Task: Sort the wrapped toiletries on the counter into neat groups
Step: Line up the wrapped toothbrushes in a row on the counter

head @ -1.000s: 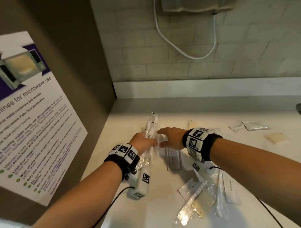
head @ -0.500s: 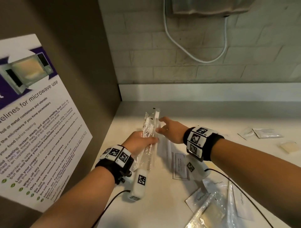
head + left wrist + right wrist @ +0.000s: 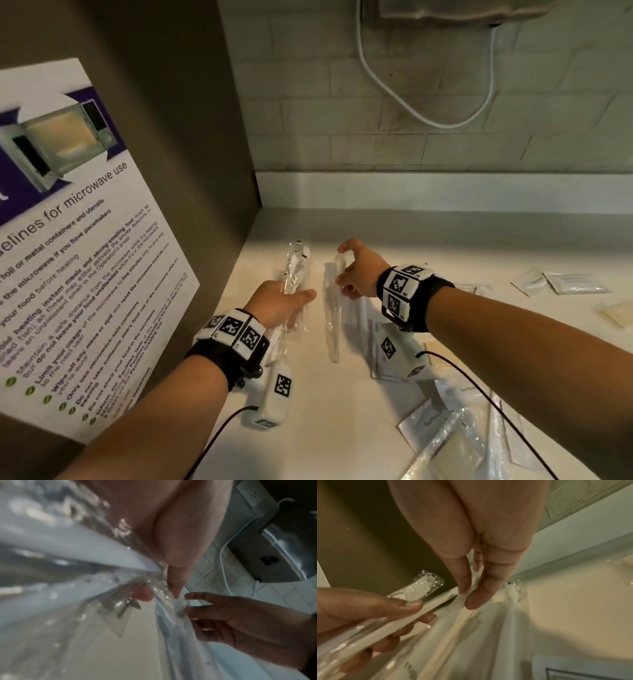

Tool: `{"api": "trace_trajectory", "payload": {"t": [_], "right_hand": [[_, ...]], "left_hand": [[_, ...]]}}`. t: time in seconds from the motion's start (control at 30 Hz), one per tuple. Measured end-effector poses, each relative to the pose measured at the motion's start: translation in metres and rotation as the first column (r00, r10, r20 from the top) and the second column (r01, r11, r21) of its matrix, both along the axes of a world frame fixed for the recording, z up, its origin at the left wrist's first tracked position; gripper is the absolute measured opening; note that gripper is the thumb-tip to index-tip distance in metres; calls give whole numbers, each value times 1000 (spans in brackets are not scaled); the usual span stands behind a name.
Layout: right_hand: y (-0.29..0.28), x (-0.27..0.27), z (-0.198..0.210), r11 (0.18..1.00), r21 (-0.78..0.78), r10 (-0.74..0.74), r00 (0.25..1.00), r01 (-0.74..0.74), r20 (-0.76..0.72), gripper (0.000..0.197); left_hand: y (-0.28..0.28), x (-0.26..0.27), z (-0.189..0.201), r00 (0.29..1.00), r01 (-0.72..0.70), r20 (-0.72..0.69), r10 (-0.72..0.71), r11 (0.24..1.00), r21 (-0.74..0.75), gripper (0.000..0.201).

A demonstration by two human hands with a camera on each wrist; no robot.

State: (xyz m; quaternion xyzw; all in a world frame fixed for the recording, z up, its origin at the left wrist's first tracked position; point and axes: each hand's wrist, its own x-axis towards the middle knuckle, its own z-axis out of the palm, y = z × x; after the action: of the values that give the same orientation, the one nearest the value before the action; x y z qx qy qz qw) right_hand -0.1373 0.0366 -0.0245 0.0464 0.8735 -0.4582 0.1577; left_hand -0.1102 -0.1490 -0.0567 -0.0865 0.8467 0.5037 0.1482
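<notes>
The right hand (image 3: 359, 270) has its fingers (image 3: 476, 599) and thumb pinched on the top edge of a long clear-wrapped toothbrush (image 3: 333, 308), which hangs down from the pinch with its lower end toward the bench (image 3: 325, 411). Just beside it, on the side of the brown side panel (image 3: 191, 137), the left hand (image 3: 279, 303) curls its fingers round a bundle of wrapped toothbrushes (image 3: 294, 270), thumb laid across the crinkled plastic; the bundle's heads stick up past the fist and its tails trail below the wrist. The two hands are near each other but apart. On the far side of the right hand from the panel, flat white sachets (image 3: 428, 418) marked toothpaste lie loosely heaped with clear wrappers on the bench, close to the person. Farther from the panel, near the back wall, two more packets (image 3: 575, 282) and a pale yellowish sachet (image 3: 613, 313) lie apart. A microwave-use poster (image 3: 78, 240) hangs on the panel.
</notes>
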Motion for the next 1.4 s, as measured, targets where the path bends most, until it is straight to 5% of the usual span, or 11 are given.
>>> {"api": "trace_trajectory", "payload": {"t": [0.23, 0.5, 0.63, 0.77, 0.97, 1.07, 1.27, 1.4], "right_hand": [[-9, -18, -3, 991, 137, 1, 1000, 1, -16, 73], [-4, -18, 5, 891, 448, 147, 981, -77, -125, 70], [-14, 2, 20, 912, 294, 310, 950, -285, -40, 51], [-29, 22, 26, 903, 6, 422, 888, -430, 182, 35], [-37, 19, 30, 938, -55, 345, 930, -341, 123, 41], [-41, 14, 36, 937, -228, 296, 948, -265, 118, 34], [-45, 2, 41, 915, -288, 334, 930, -282, 152, 32], [-41, -11, 40, 894, -424, 231, 960, -145, 160, 12]], "left_hand": [[15, -1, -6, 998, 55, -19, -64, 951, -303, 38], [5, -4, -1, 997, -68, -34, 64, 986, -153, 65], [5, -6, 7, 970, -240, 25, 240, 951, 195, 54], [15, -6, 19, 976, -218, 72, 207, 883, 416, 44], [13, -4, 23, 979, -202, 71, 190, 884, 422, 62], [14, -2, 21, 983, -182, 61, 172, 897, 403, 66], [6, 0, 17, 999, 1, 35, -22, 869, 495, 77], [-1, 2, 23, 998, -23, -35, 53, 820, 571, 56]]}}
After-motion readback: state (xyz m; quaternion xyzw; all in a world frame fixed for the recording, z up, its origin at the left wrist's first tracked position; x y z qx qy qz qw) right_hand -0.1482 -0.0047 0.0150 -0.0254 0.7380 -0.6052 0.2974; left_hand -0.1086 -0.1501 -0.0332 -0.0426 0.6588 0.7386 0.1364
